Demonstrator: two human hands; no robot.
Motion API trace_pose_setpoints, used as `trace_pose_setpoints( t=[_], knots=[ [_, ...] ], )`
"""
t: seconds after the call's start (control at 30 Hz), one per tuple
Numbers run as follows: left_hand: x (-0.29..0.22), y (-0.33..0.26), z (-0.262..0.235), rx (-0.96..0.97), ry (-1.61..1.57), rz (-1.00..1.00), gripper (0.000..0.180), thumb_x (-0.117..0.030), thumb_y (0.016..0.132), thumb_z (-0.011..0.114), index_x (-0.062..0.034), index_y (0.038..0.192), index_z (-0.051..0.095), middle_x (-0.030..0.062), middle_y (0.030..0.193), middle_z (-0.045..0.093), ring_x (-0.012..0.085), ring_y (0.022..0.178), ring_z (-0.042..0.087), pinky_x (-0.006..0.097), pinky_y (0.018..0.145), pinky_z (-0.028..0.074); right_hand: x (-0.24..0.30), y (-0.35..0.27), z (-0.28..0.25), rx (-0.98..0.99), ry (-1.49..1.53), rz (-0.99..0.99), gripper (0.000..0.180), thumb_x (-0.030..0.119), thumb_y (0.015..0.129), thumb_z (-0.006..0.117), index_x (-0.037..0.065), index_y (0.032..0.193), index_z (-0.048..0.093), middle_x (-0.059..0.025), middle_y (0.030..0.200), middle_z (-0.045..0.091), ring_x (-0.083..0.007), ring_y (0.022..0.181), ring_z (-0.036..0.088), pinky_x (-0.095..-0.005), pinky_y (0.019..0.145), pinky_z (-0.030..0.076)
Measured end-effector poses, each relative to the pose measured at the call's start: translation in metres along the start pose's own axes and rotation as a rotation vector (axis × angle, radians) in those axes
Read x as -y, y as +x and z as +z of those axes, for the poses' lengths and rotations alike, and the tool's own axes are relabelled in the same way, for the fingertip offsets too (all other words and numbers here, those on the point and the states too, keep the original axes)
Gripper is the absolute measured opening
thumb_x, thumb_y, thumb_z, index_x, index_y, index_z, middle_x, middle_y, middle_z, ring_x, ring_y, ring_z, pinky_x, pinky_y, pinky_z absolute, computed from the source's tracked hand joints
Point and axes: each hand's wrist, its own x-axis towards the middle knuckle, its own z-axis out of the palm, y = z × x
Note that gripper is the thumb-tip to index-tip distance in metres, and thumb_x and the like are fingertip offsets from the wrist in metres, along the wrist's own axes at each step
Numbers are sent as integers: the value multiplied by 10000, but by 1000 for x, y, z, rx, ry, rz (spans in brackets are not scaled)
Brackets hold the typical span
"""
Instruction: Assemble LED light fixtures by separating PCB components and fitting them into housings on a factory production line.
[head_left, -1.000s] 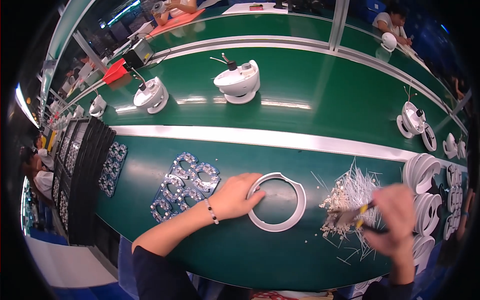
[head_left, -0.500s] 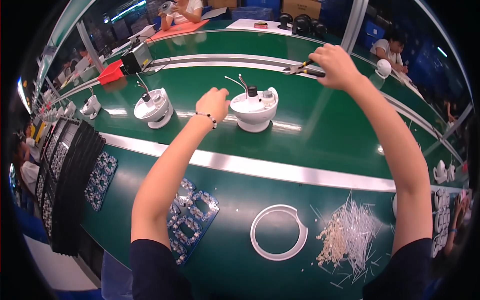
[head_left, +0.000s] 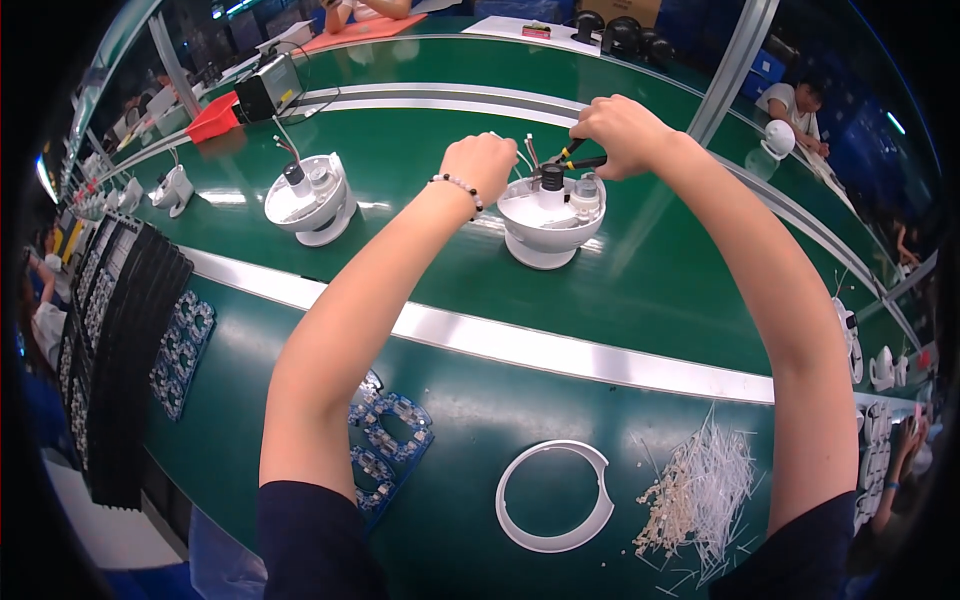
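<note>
A white camera-like housing [head_left: 545, 235], its open bowl upward, stands on the green bench with a black cylinder [head_left: 551, 177] and a clear-topped round part [head_left: 585, 192] inside. Thin wires [head_left: 529, 150] rise from its back. My left hand [head_left: 482, 166] is closed at the housing's left rim, fingers pinched around a white wire. My right hand [head_left: 620, 135] grips diagonal cutters [head_left: 580, 158] with black and yellow handles. Their jaws reach in among the wires behind the black cylinder, partly hidden by it.
Another white housing [head_left: 312, 205] stands to the left. Nearer me lie blue circuit boards [head_left: 395, 430], a white ring [head_left: 507, 520], and a pile of white strips [head_left: 722, 470] with beige bits. Black stacked trays [head_left: 125, 350] are at left. A person [head_left: 800, 105] sits at far right.
The cutters have moved left and down to the wires of the housing. My left hand has moved right and up to a wire, and the view has shifted slightly.
</note>
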Motion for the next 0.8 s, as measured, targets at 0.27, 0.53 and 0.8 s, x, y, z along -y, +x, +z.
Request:
trace_pose_setpoints(
  t=[0.27, 0.53, 0.8],
  knots=[
    [-12, 4, 7, 12, 24, 37, 151, -182, 849, 565, -49, 810, 624, 151, 753, 636, 329, 737, 631, 426, 628, 507, 0, -10, -7, 37, 74, -28, 383, 181, 540, 761, 50, 887, 667, -105, 848, 639, -275, 887, 594, -367, 795, 489],
    [-31, 16, 7, 64, 24, 61, 103, -57, 775, 552, -59, 834, 637, 132, 829, 653, 294, 790, 655, 385, 647, 535, -7, -23, -5, 98, 74, -7, 332, 161, 541, 723, 48, 849, 669, -112, 812, 638, -283, 860, 598, -379, 757, 500],
    [-46, 17, 2, -33, -32, 106, 95, -160, 783, 585, -96, 830, 637, 119, 828, 655, 288, 793, 652, 396, 661, 537, -13, -50, 3, -40, -27, 8, 199, 186, 513, 719, 98, 680, 655, -93, 675, 580, -287, 746, 548, -399, 652, 462]
  ],
)
